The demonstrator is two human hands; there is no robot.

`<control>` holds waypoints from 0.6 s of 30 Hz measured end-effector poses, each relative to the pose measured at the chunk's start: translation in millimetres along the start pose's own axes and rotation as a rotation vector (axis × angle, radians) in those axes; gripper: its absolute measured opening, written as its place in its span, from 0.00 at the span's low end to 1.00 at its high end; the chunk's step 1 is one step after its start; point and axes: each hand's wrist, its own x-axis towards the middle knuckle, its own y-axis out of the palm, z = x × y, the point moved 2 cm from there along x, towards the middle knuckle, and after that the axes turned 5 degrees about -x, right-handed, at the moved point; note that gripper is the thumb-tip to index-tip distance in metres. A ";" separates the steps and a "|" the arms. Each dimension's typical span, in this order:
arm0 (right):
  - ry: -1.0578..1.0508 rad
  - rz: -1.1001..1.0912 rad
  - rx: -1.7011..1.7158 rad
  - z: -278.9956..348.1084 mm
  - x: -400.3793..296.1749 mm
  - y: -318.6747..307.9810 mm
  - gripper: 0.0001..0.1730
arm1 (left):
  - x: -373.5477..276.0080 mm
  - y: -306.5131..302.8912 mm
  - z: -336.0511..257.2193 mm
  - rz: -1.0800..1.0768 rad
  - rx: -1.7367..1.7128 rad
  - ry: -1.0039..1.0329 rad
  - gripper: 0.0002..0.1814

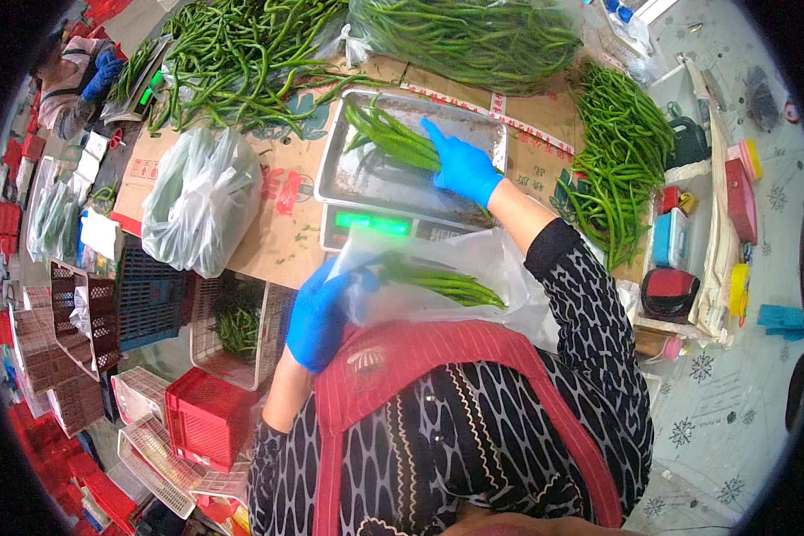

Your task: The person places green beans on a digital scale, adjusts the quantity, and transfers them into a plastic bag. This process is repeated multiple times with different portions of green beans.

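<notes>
My right hand (465, 164), in a blue glove, is closed around the near end of a bunch of long green peppers (395, 137) on the metal pan (368, 191) of a digital scale. The scale's green display (373, 224) is lit. In front of my apron, my left hand (318, 315), gloved too, grips the left side of a clear plastic bag (429, 251). Some green peppers (469, 288) lie inside that bag, which covers part of the scale's front. The bag hides some of my left fingers.
Loose green peppers are heaped at the back left (241, 60) and right (620, 161). A large bag of peppers (469, 40) lies behind the scale. A filled plastic bag (201, 201) stands on the cardboard (288, 248) at left. Crates (208, 415) sit below. Another person's gloved hand (104, 75) is far left.
</notes>
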 end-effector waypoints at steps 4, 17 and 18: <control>-0.138 -0.078 0.342 -38.3 8.3 6.2 0.52 | 5.3 2.6 -3.2 0.026 0.105 0.051 0.25; -0.248 0.116 1.547 -15.8 -113.4 -128.3 0.31 | 16.3 22.8 -8.4 0.211 -0.229 0.046 0.30; -0.258 0.118 1.540 -7.2 -125.9 -133.0 0.31 | 21.0 24.9 -8.9 0.259 -0.223 0.034 0.36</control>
